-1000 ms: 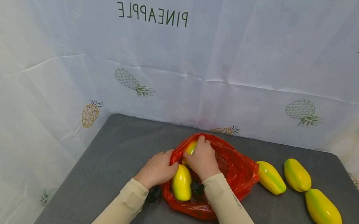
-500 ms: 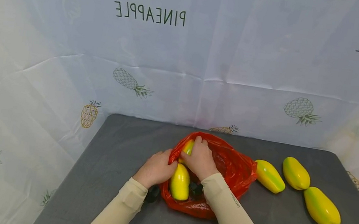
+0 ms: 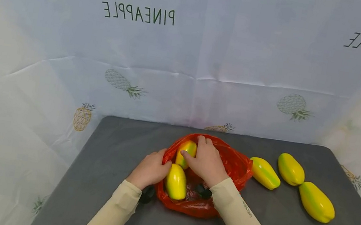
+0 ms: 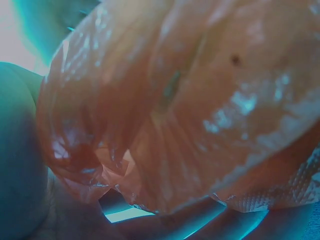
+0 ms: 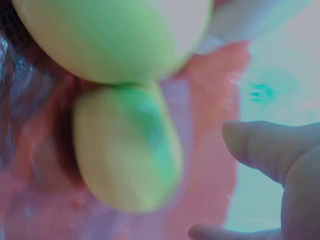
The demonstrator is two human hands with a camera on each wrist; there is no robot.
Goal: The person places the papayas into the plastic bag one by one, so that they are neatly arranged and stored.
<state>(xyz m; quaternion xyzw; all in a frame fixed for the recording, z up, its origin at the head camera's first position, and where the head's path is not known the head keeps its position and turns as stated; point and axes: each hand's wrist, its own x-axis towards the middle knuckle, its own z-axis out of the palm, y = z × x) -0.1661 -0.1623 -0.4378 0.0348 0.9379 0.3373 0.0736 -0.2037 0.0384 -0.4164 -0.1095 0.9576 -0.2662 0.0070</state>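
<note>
A whitish fabric backdrop, printed with green pineapples, orange pineapples and mirror-reversed PINEAPPLE lettering, hangs behind and beside a dark grey tabletop.

Pale fabric sheeting hangs behind a dark grey worktop with rounded far corners, and along both its sides. Pineapple drawings, some grey-green, others orange, dot the cloth, while the word "PINEAPPLE" runs across it in mirror-reversed lettering. A long crease crosses the back under diffuse light, bluish at centre, creamier at the sides.
</note>
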